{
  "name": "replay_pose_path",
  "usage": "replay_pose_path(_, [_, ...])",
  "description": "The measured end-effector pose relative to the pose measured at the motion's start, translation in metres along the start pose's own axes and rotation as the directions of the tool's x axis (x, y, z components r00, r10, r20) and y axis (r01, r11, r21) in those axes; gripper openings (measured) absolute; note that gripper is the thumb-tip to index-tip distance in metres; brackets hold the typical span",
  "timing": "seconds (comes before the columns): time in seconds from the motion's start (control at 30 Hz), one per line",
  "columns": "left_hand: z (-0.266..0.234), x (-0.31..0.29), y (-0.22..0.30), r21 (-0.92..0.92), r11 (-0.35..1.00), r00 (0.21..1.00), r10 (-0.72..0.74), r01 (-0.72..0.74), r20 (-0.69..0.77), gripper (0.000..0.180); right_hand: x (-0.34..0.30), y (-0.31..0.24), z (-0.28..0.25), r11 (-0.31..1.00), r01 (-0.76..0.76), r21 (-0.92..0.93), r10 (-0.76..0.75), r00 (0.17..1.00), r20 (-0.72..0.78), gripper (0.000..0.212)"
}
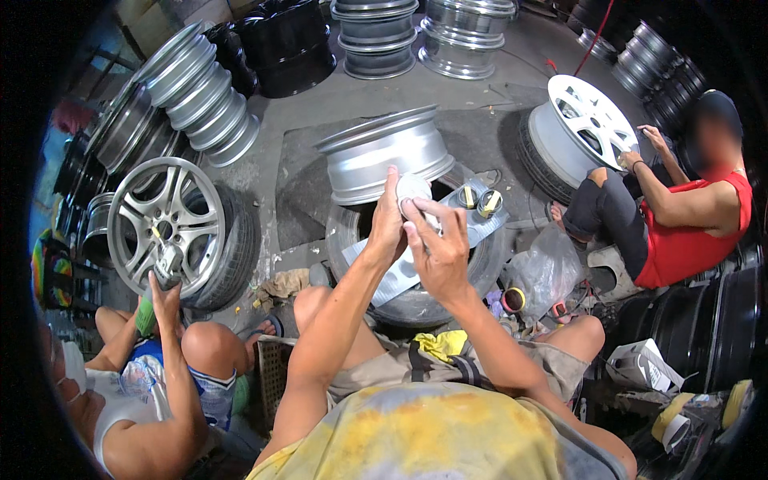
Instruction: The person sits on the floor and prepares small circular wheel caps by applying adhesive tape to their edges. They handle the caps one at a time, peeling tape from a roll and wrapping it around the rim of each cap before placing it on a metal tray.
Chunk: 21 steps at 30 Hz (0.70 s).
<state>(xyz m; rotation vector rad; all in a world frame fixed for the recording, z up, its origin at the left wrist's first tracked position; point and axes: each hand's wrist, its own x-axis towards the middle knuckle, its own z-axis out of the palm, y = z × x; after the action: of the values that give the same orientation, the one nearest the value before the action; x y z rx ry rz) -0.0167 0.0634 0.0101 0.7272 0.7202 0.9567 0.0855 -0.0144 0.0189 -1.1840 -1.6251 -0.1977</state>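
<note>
Round pale piece (413,190): one. Held above the flat tyre (490,260), the landmark for this list.
Left hand (387,220): one. Grip pressed in, pinching the piece from its left side.
Right hand (442,260): one. Fingers bent, tips at the near edge of the piece; whether this grip pinched or merely touched, I could not tell from where I stood.

Hazards, in my judgement:
a) The piece could have slipped and dropped into the opening of the flat tyre, being small and held by fingertips alone.
b) The loose rim (388,160), tilted at the far side of the flat tyre, could have rolled or toppled if knocked by a forearm.
c) Items on the panel (396,280) could have slid off, had the flat tyre been jolted.
d) Dust from the power tool (168,262), left of the flat tyre, could have settled on the piece if the tool was running.

Count, outward:
Loose rim: one.
Panel: one, laid across the flat tyre.
Small taped rings (490,204): two, on the panel, toward the right of the flat tyre.
Clear plastic bag (544,268): one, just right of the flat tyre.
Spoked wheels: two; a grey wheel (166,216) to the left, a white wheel (594,122) to the right and beyond, each against its own tyre.
Co-workers: two; one in white (148,432) left, holding the power tool; one in red (692,232) right, reaching to the white wheel.
Silver rim stacks (374,40): three beyond the flat tyre; dimmer stock uncountable.
</note>
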Motion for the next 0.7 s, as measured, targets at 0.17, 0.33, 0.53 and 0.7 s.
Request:
replay_pose_path(0.17, [-0.007, 0.003, 0.007, -0.167, 0.983, 0.989, -0.049, 0.073, 0.141, 0.047, 0.025, 0.007, -0.001, 1.000, -0.017, -0.001, 0.017, 0.999, 0.031, 0.024])
replay_pose_path(0.33, [0.008, 0.005, -0.001, -0.254, 0.967, 1.000, -0.020, 0.021, 0.008, 0.039, 0.027, 0.004, 0.003, 0.995, 0.019, -0.099, -0.021, 0.999, -0.025, 0.023])
replay_pose_path(0.53, [-0.009, 0.000, -0.003, -0.254, 0.966, 0.989, -0.020, 0.057, 0.145, 0.041, 0.030, -0.008, 0.001, 0.996, 0.057, 0.061, -0.057, 0.998, 0.003, 0.023])
replay_pose_path(0.7, [0.007, 0.001, 0.002, -0.318, 0.945, 0.983, -0.018, 0.076, 0.183, 0.040, 0.040, 0.010, -0.002, 0.994, 0.005, 0.113, -0.011, 0.999, 0.049, 0.020])
